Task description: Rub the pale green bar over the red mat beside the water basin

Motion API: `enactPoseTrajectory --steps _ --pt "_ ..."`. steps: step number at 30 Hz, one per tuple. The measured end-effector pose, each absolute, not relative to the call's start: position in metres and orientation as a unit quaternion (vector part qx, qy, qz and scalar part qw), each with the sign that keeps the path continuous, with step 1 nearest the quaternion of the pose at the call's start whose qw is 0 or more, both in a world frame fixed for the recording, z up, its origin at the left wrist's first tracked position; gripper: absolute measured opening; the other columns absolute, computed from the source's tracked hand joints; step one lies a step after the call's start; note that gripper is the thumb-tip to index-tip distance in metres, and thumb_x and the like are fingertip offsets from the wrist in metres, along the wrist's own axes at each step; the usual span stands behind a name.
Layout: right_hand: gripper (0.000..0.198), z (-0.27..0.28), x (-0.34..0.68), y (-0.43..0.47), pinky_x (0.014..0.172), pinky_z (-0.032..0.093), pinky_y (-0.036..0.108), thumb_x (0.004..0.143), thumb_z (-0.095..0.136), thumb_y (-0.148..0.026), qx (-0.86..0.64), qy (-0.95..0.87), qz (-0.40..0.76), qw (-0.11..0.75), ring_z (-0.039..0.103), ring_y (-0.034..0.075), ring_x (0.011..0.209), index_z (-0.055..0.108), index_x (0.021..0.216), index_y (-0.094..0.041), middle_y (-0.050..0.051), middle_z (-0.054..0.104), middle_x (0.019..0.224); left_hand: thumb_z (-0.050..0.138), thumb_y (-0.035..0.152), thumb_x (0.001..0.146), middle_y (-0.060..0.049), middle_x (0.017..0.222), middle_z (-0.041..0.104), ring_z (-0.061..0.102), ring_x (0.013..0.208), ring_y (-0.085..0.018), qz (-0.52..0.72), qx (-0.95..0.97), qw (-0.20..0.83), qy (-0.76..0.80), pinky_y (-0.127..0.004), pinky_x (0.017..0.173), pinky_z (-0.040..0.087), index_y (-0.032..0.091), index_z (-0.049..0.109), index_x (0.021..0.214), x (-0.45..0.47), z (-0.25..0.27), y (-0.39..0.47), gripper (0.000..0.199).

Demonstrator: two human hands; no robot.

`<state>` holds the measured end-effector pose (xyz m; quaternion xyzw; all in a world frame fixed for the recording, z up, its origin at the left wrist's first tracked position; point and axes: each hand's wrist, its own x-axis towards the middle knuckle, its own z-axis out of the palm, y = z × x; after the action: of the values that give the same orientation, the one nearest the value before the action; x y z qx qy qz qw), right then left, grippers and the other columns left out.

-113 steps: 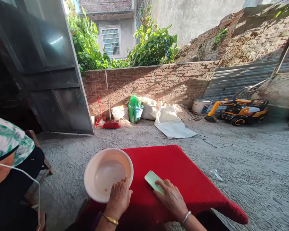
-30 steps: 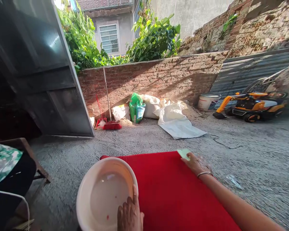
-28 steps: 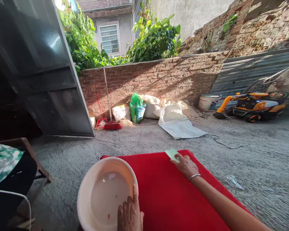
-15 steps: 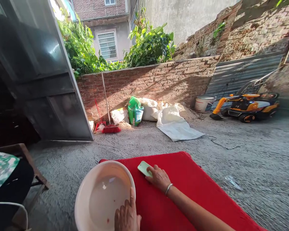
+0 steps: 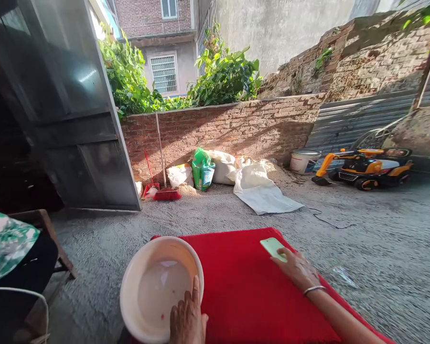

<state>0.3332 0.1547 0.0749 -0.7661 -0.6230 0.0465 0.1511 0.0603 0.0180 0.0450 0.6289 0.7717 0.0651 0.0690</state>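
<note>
A red cloth [image 5: 243, 286] covers a low surface in front of me. My right hand [image 5: 297, 268] presses a pale green pad [image 5: 272, 247] flat on the cloth near its far right corner. My left hand [image 5: 187, 321] rests on the near rim of a white basin [image 5: 136, 272] that stands at the cloth's left edge. The basin holds a little water with a few red specks.
Another person in a green patterned top [image 5: 7, 243] sits on a wooden seat at the left. Ahead lie rough concrete ground, a brick wall with a red broom [image 5: 165, 191], sacks [image 5: 251, 184], a white bucket [image 5: 304, 160] and a yellow toy excavator [image 5: 365, 167]. A metal door [image 5: 89, 119] stands open at the left.
My right hand has slid the green pad across the red cloth: from the far right corner leftward beside the basin, then back toward the right. My left hand stayed on the basin rim.
</note>
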Motion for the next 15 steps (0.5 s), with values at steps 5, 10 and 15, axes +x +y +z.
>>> enactPoseTrajectory --steps 5,10,15 --pt "0.026 0.054 0.228 0.135 0.081 0.045 0.028 0.083 0.063 -0.033 -0.653 -0.742 0.104 0.112 0.062 0.016 0.089 0.068 0.108 -0.027 0.004 0.064 0.102 0.057 0.017 0.082 -0.009 0.122 0.067 0.066 0.100 -0.022 0.054 0.638 0.078 0.764 -0.033 0.087 0.050 0.029 0.026 0.151 0.050 0.048 0.016 0.076" --pt "0.029 0.042 0.188 0.128 0.085 0.039 0.027 0.076 0.066 -0.035 -0.603 -0.783 0.120 0.096 0.061 0.018 0.099 0.069 0.105 -0.032 0.002 0.064 0.104 0.055 0.015 0.084 -0.009 0.119 0.068 0.067 0.099 -0.023 0.046 0.644 0.078 0.759 -0.034 0.085 0.051 0.030 0.027 0.150 0.048 0.051 0.015 0.074" --pt "0.032 0.065 0.293 0.146 0.079 0.044 0.033 0.081 0.056 -0.036 -0.709 -0.694 0.087 0.088 0.064 0.023 0.090 0.067 0.110 -0.027 0.009 0.064 0.103 0.056 0.015 0.084 -0.005 0.114 0.069 0.067 0.097 -0.021 0.062 0.651 0.052 0.755 -0.032 0.084 0.050 0.038 0.029 0.148 0.054 0.054 0.013 0.074"
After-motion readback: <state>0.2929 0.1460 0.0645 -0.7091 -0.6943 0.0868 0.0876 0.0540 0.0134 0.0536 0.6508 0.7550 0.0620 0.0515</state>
